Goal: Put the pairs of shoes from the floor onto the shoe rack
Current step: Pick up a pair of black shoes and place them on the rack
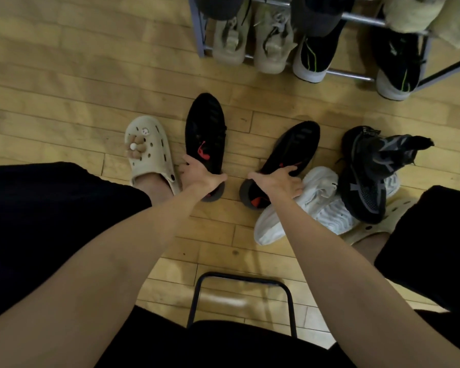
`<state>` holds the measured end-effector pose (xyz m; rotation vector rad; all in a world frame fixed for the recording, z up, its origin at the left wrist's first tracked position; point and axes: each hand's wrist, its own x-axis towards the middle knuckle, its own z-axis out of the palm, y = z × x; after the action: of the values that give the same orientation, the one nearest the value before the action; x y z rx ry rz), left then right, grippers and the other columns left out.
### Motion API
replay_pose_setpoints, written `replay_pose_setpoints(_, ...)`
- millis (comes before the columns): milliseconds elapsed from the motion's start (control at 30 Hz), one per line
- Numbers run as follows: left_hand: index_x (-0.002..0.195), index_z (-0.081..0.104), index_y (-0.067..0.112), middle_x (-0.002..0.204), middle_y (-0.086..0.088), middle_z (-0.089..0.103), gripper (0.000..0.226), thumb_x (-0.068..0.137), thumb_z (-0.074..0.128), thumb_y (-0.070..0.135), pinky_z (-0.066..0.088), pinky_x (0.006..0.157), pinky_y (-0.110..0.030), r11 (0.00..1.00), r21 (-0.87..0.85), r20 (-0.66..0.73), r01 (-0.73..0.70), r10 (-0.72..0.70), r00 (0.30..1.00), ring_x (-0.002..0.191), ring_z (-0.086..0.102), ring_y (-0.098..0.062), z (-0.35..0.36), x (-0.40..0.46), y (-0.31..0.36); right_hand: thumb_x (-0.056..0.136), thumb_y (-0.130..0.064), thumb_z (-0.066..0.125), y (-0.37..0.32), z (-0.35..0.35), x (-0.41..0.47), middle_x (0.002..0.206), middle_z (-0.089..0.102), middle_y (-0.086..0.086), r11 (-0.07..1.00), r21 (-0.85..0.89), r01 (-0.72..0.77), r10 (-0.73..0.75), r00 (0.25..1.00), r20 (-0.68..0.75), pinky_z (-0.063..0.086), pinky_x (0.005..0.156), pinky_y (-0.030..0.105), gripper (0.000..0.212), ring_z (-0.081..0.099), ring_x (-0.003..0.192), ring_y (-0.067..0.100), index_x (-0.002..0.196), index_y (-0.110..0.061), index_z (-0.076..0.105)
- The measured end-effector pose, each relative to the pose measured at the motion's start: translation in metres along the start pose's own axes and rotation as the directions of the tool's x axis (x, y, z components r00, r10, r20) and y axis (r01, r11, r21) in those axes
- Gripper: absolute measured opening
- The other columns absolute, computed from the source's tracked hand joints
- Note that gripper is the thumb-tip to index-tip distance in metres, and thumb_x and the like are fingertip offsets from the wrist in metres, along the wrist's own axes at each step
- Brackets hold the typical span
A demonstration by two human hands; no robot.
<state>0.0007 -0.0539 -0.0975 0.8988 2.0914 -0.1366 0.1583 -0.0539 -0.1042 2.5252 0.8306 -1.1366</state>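
Note:
Two black shoes with red marks lie on the wooden floor, toes towards the rack. My left hand (pixel 201 175) grips the left black shoe (pixel 205 128) around its heel end. My right hand (pixel 279 181) grips the right black shoe (pixel 295 147) near its opening. A white shoe (pixel 322 208) lies on its side just right of my right hand. A dark grey sneaker (pixel 367 168) rests partly on the white one. The metal shoe rack (pixel 356 75) stands at the top of the view.
The rack's low shelf holds a beige pair (pixel 250 41) and a black pair with white soles (pixel 316 54). I wear cream clogs: one (pixel 149 150) left of the black shoe, the other (pixel 377 224) under the pile. A black stool frame (pixel 239 277) sits between my legs.

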Motion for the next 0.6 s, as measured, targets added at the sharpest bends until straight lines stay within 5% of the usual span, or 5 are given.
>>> replay_pose_setpoints(67, 0.148, 0.015, 0.004, 0.144, -0.018, 0.04, 0.124, 0.058, 0.081, 0.058, 0.048, 0.1, -0.044, 0.994, -0.111, 0.045, -0.011, 0.016, 0.999, 0.129, 0.045, -0.034, -0.013, -0.004, 0.006, 0.048, -0.066, 0.075, 0.002, -0.013, -0.001, 0.149, 0.022, 0.025, 0.947, 0.32, -0.024, 0.002, 0.998, 0.068, 0.029, 0.112, 0.052, 0.136, 0.024, 0.136, 0.042, 0.153, -0.018, 0.002)
replay_pose_setpoints(200, 0.143, 0.029, 0.005, 0.134, -0.011, 0.052, 0.12, 0.051, 0.077, 0.066, 0.053, 0.093, -0.046, 0.922, -0.383, 0.114, 0.055, -0.012, 0.993, 0.118, 0.053, -0.031, -0.05, -0.021, 0.027, 0.049, -0.049, 0.078, 0.004, -0.065, -0.019, 0.133, 0.049, 0.009, 0.617, 0.777, -0.124, -0.108, 0.965, 0.24, 0.052, 0.091, 0.045, 0.107, 0.051, 0.114, 0.03, 0.142, -0.016, 0.036)
replay_pose_setpoints(300, 0.133, 0.038, 0.013, 0.121, -0.009, 0.05, 0.09, 0.064, 0.079, 0.053, 0.057, 0.082, -0.052, 0.8, -0.585, 0.224, 0.132, 0.002, 0.975, 0.106, 0.055, -0.031, -0.082, -0.042, 0.043, 0.053, -0.053, 0.073, 0.013, -0.109, -0.044, 0.119, 0.057, 0.008, 0.512, 0.833, -0.212, -0.174, 0.924, 0.342, 0.053, 0.083, 0.042, 0.079, 0.056, 0.104, 0.029, 0.123, -0.022, 0.053)
replay_pose_setpoints(400, 0.132, 0.038, 0.016, 0.118, -0.01, 0.046, 0.078, 0.071, 0.077, 0.046, 0.059, 0.07, -0.047, 0.782, -0.605, 0.279, 0.147, 0.035, 0.96, 0.097, 0.054, -0.03, -0.105, -0.067, 0.052, 0.071, -0.046, 0.069, 0.031, -0.142, -0.067, 0.105, 0.058, 0.009, 0.479, 0.848, -0.229, -0.241, 0.894, 0.377, 0.052, 0.076, 0.037, 0.042, 0.057, 0.095, 0.027, 0.102, -0.022, 0.055)
replay_pose_setpoints(600, 0.125, 0.049, 0.013, 0.117, -0.012, 0.058, 0.081, 0.06, 0.083, 0.047, 0.061, 0.063, -0.04, 0.829, -0.559, 0.238, 0.005, 0.154, 0.959, 0.093, 0.062, -0.028, -0.121, -0.127, 0.059, 0.073, -0.046, 0.069, 0.073, -0.184, -0.103, 0.109, 0.058, 0.009, 0.55, 0.82, -0.161, -0.268, 0.895, 0.356, 0.051, 0.089, 0.043, 0.037, 0.058, 0.097, 0.028, 0.099, -0.023, 0.055)
